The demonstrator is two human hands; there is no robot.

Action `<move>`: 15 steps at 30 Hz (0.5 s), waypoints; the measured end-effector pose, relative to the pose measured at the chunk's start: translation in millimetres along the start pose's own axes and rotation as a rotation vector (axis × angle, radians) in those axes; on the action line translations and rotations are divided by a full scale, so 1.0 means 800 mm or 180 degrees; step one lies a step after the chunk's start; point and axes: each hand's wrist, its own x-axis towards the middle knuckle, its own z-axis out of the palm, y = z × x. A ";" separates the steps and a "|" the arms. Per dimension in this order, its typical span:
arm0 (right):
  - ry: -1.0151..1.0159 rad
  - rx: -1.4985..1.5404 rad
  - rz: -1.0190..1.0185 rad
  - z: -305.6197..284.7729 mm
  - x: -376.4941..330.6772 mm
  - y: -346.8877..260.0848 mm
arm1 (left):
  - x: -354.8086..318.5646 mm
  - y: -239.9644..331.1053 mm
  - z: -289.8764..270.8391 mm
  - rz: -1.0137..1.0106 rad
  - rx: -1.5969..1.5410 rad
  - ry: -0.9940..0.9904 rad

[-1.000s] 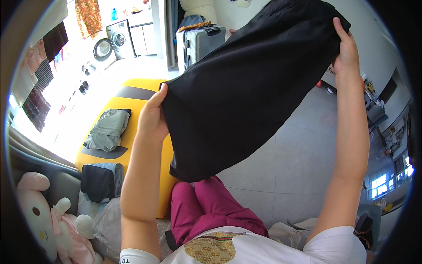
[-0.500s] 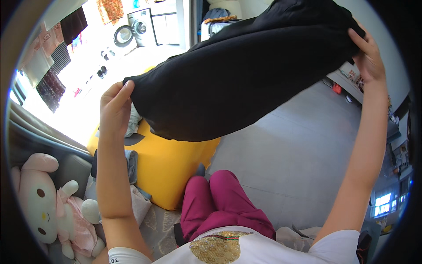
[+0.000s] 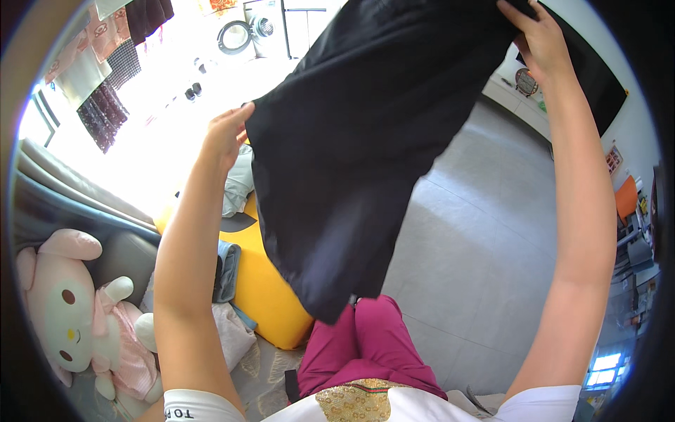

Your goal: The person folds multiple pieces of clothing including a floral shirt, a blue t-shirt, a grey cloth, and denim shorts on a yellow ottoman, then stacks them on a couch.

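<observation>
A large piece of black clothing [image 3: 358, 148] hangs spread out in front of me, its exact kind unclear. At its left edge my left hand [image 3: 228, 133] pinches the cloth between thumb and fingers. Higher up, my right hand [image 3: 541, 42] grips the upper right corner. The fabric droops between the two hands, and its narrow lower end dangles over my magenta trousers [image 3: 373, 344]. Its top runs out of the picture.
A yellow pouffe [image 3: 271, 295] stands before me, partly behind the cloth. Folded clothes [image 3: 228, 271] lie to the left, beside a pink and white plush toy [image 3: 77, 309]. A washing machine [image 3: 264, 28] with its door ajar and hanging laundry [image 3: 105, 119] are farther off.
The black clothing has swung from a wide slanting spread into a longer downward hang, its lower end dropping toward my lap. My left hand moved right and slightly up; my right hand moved left and up.
</observation>
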 end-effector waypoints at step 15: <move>-0.1545 0.1274 0.0555 -0.040 -0.219 0.003 | -0.175 -0.147 -0.109 0.1100 0.0684 -0.0040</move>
